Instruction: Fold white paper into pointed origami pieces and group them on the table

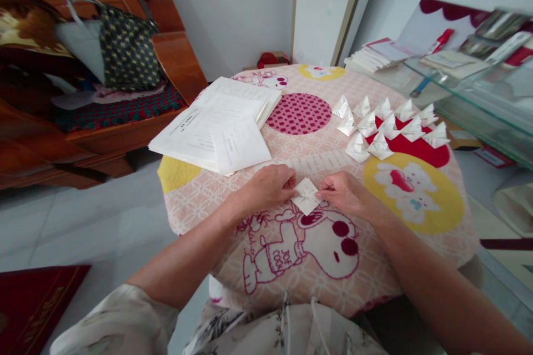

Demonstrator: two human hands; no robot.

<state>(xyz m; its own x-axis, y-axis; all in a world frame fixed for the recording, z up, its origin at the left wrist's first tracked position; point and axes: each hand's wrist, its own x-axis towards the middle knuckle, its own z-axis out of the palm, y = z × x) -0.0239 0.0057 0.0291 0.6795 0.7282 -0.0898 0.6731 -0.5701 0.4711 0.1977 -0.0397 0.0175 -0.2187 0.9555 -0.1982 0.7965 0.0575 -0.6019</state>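
Note:
A small folded square of printed paper (307,197) lies like a diamond between my two hands, close above the table cover. My left hand (272,182) pinches its left corner, fingers curled in. Its right corner is between the thumb and fingers of my right hand (343,193). Beyond my left hand rests a stack of printed paper sheets (187,127), with a loose folded sheet (241,147) on top. Several folded paper boats (389,125) stand in rows on the right part of the table.
A patterned cloth (283,258) with cartoon figures covers the small round table. At right, a glass shelf (470,94) holds papers and pens. A wooden bench (125,150) with a dotted bag (127,47) stands at left. A dark red item (37,305) is at lower left.

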